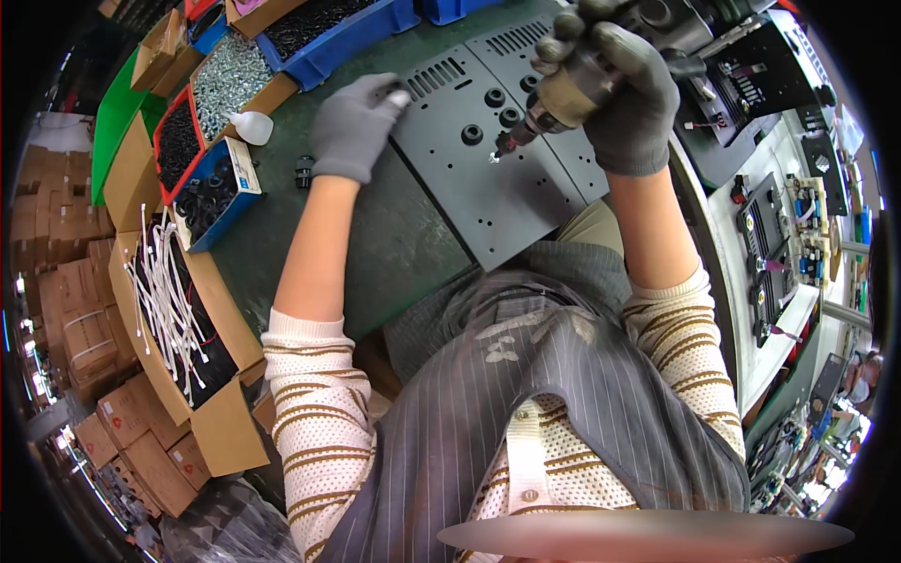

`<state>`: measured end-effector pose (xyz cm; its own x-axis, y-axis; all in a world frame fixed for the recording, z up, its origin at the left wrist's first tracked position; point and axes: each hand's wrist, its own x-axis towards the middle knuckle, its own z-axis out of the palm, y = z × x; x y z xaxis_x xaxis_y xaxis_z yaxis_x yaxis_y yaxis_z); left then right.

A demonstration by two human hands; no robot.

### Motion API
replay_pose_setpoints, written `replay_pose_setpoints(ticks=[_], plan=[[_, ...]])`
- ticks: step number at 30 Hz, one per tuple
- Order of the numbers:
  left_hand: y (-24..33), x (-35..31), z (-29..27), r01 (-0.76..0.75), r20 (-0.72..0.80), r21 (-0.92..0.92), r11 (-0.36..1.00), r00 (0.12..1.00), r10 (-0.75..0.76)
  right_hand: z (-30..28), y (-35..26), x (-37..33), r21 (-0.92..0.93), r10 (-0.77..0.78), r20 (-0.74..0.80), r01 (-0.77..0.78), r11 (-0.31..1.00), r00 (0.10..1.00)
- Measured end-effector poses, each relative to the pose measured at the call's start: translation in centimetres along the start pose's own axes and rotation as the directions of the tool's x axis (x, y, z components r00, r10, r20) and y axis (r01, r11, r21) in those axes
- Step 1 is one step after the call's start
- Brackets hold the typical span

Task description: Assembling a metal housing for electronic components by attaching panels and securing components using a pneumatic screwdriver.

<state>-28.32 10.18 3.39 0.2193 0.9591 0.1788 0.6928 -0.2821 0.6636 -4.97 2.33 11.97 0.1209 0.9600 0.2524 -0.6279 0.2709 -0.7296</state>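
A dark grey metal panel [507, 192] with vent slots and small holes lies on the green bench, overhanging its near edge. Three black round bushings [495, 98] sit in its holes. My left hand [354, 125], in a grey glove, rests with its fingertips on the panel's left corner. My right hand [615, 89], also gloved, grips a powered screwdriver [554, 103] held at a slant, its tip just above the panel near the bushings.
Open boxes line the bench's left side: black rings [211, 192], silver screws [230, 75], black parts [176, 141], white cable ties [169, 300]. A small white bottle [249, 127] and a loose black bushing [304, 171] lie close by. Circuit boards [798, 235] and black chassis [751, 84] stand at right.
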Motion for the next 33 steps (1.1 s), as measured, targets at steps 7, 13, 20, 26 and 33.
replay_pose_setpoints(ticks=[7,13,20,26,33], plan=[[-2.9,-0.7,-1.7,0.13,0.019,0.005,0.992,0.991,-0.13,3.2,4.5,6.2,-0.182,-0.083,0.047,0.091,0.979,0.995],[-2.9,-0.2,0.2,0.027,0.053,0.064,0.998,0.998,-0.031,5.4,8.5,9.4,-0.325,0.07,0.124,-0.026,0.945,0.99],[-2.6,-0.1,-0.2,0.027,0.084,0.289,0.957,0.995,-0.053,6.1,14.1,10.8,-0.593,0.001,0.319,0.198,0.781,0.948],[-2.6,0.2,0.0,0.002,0.097,0.334,0.943,0.995,-0.037,4.9,15.5,10.9,-0.512,0.136,0.367,0.078,0.855,0.92],[-1.9,0.0,-0.1,0.072,0.076,0.37,0.926,0.991,-0.108,5.1,15.5,10.3,-0.446,0.319,0.379,-0.131,0.886,0.869]])
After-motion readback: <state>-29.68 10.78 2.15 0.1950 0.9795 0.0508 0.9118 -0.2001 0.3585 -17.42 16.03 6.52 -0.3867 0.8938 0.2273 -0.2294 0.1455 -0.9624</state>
